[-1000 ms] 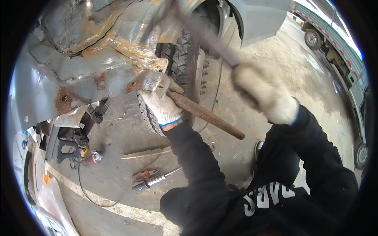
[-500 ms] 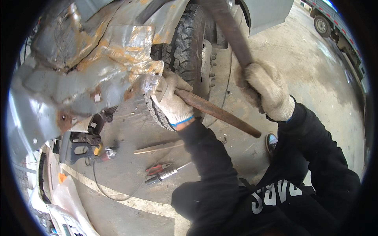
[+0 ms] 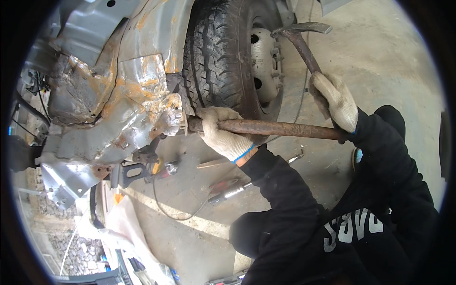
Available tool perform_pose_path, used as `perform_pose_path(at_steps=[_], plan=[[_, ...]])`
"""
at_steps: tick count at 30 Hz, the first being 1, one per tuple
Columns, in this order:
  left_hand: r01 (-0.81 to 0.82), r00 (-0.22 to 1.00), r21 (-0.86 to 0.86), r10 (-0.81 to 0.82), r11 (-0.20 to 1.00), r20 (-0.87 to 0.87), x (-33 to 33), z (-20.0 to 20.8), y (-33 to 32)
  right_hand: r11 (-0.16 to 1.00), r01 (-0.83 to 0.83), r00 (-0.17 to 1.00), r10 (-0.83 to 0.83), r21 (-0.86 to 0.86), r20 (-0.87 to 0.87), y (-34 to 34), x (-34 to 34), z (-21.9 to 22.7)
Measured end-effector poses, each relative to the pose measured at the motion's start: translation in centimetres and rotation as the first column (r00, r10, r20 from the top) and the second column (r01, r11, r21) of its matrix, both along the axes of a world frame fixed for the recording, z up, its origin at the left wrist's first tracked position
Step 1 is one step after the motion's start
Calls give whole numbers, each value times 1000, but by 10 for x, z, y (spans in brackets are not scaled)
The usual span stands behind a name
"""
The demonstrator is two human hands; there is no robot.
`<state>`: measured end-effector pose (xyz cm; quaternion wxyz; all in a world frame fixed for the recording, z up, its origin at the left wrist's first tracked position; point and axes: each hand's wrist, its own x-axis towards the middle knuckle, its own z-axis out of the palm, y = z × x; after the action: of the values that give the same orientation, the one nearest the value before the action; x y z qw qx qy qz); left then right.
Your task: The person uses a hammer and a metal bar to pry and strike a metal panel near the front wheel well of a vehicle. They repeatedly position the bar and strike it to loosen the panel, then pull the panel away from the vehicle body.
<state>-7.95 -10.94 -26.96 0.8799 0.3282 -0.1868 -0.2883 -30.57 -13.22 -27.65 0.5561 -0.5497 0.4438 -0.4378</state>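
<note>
My left hand (image 3: 225, 130), in a white knit glove, is closed around a long brown handle-like bar (image 3: 289, 129). The bar's left end is at the rusty edge of a grey metal body panel (image 3: 102, 130); whether a tool head sits there is hard to tell. Its right end reaches close to my right cuff. Gloved as well, my right hand (image 3: 335, 99) grips the dark handle of a hammer (image 3: 304, 51). The hammer's long curved metal head is up beside the wheel, apart from the panel.
A tyre (image 3: 213, 61) on a pale wheel rim (image 3: 263, 64) stands just beyond my left hand. On the floor lie a silver rod-like tool (image 3: 232, 191), a wooden stick (image 3: 211, 164) and a cable (image 3: 173, 217). Plastic sheeting (image 3: 128, 228) is at the lower left.
The hammer in my right hand has swung away from close overhead, and its curved head now shows. The bar in my left hand lies more level. The view has shifted.
</note>
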Motion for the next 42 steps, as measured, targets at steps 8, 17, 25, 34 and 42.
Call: perform_pose_path(at_steps=[8,17,25,34,42], plan=[[-189,947,350,76,917,311,-17,-75,41,934,-238,971,225,-268,-78,-43,14,-9],[-521,846,570,471,636,247,-70,-261,73,539,-530,743,667,-655,-52,-39,89,8],[-331,875,813,478,479,75,-95,-325,113,298,-856,366,927,-422,-88,14,107,-14],[-252,866,880,500,403,19,-101,-340,118,238,-869,241,969,-434,50,1,118,-31],[-164,854,886,511,435,-92,-108,-337,121,423,-860,362,900,-286,243,-28,127,-55]])
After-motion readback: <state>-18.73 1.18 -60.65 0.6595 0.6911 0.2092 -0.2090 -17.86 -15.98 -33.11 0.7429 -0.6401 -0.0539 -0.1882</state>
